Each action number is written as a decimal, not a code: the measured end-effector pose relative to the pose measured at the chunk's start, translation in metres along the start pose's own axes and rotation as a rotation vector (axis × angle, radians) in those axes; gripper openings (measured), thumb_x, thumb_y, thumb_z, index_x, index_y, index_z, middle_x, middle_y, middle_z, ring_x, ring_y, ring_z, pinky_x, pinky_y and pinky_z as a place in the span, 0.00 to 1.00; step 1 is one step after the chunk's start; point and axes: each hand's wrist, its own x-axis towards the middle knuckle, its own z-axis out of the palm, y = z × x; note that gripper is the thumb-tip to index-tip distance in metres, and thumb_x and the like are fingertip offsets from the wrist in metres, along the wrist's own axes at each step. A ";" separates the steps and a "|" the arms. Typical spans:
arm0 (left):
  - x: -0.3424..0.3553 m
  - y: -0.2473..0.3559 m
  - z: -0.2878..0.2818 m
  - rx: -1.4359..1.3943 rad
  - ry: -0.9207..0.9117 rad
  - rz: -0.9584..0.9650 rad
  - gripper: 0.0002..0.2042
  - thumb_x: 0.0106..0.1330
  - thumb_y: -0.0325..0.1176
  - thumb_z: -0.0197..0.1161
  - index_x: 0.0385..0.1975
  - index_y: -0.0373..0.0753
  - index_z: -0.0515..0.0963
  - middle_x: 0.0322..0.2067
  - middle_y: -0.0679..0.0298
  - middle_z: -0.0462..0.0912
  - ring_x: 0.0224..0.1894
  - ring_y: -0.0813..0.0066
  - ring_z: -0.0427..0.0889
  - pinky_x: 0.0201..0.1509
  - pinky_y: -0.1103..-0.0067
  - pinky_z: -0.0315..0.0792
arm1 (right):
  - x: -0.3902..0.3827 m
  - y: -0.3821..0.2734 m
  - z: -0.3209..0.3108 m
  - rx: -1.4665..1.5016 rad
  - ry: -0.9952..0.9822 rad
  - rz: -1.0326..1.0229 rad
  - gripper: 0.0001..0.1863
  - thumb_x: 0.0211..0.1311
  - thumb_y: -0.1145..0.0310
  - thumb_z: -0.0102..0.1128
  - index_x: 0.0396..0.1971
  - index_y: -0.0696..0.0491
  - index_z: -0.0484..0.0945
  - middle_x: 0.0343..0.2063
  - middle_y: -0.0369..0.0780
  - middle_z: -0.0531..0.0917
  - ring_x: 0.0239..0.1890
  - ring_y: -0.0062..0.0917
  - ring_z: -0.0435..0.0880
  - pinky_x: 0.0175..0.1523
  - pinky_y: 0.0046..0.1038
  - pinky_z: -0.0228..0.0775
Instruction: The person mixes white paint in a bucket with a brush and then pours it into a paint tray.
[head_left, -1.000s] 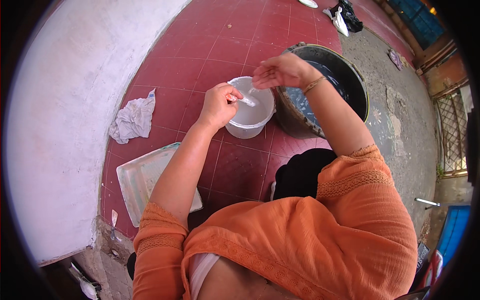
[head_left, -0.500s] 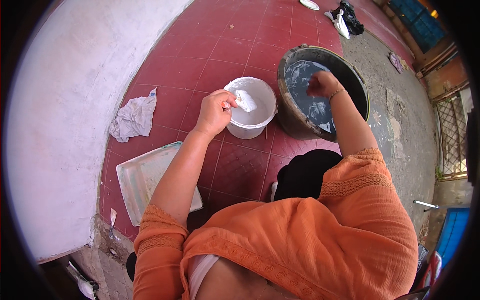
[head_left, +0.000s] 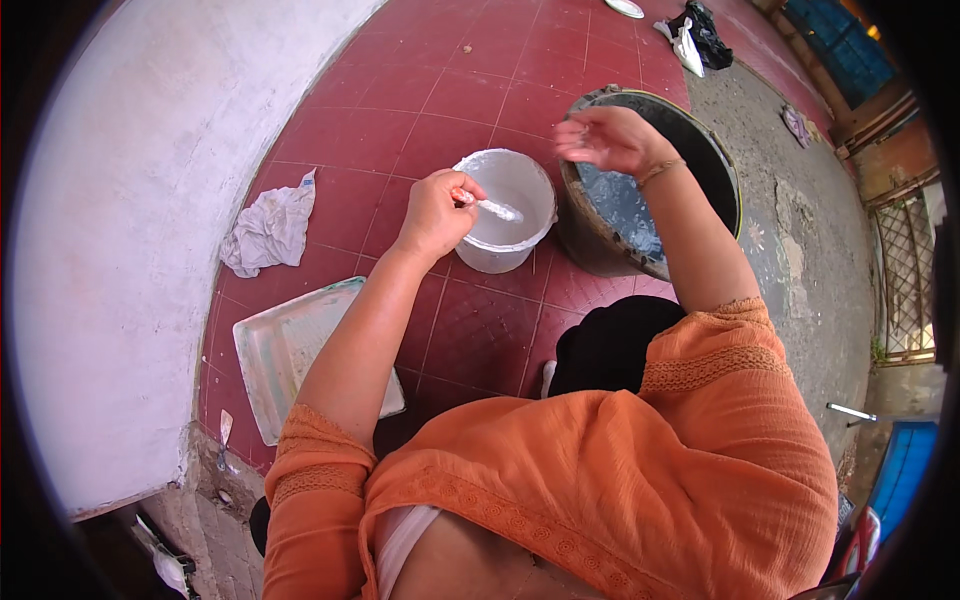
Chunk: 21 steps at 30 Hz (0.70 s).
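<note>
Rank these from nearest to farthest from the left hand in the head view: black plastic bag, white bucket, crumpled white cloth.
1. White bucket: just right of the left hand.
2. Crumpled white cloth: left of that hand.
3. Black plastic bag: far off, upper right.

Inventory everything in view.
Bucket: 1, white, centre
Flat tool: 1, white, over bucket
Tub: 1, dark, beside bucket
Paint tray: 1, whitish, left
Cloth: 1, white, left
Wall: 1, white, left
Tiled floor: 1, red, centre
Concrete: 1, grey, right
Plastic bag: 1, black, upper right
Lattice: 1, brown, right
Panel: 1, blue, right
Edge clutter: several, mixed, unclear
Top: 1, orange, torso
Bracelet: 1, golden, right wrist
Clothed leg: 1, black, near tub
Left grip: 1, bare, holding tool
Right grip: 1, bare, over tub
</note>
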 end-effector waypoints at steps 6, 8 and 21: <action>0.014 0.001 0.012 0.102 -0.043 0.007 0.07 0.48 0.21 0.60 0.29 0.36 0.79 0.27 0.62 0.80 0.27 0.76 0.77 0.34 0.80 0.70 | 0.029 0.039 0.052 -0.578 0.080 -0.018 0.10 0.55 0.74 0.51 0.29 0.67 0.78 0.29 0.50 0.81 0.33 0.37 0.83 0.42 0.31 0.78; 0.019 0.005 0.017 0.120 -0.079 -0.026 0.07 0.48 0.22 0.60 0.29 0.36 0.79 0.25 0.61 0.80 0.27 0.76 0.77 0.34 0.79 0.70 | 0.054 0.056 0.038 -1.149 -0.040 -0.175 0.09 0.52 0.74 0.53 0.29 0.64 0.79 0.28 0.48 0.82 0.32 0.35 0.83 0.41 0.30 0.78; 0.024 0.007 0.012 0.068 0.060 -0.123 0.15 0.51 0.21 0.62 0.40 0.35 0.72 0.37 0.56 0.78 0.35 0.69 0.81 0.39 0.77 0.74 | 0.050 0.084 0.075 -1.466 0.110 -0.481 0.12 0.41 0.66 0.61 0.27 0.58 0.78 0.24 0.50 0.80 0.32 0.42 0.80 0.40 0.37 0.72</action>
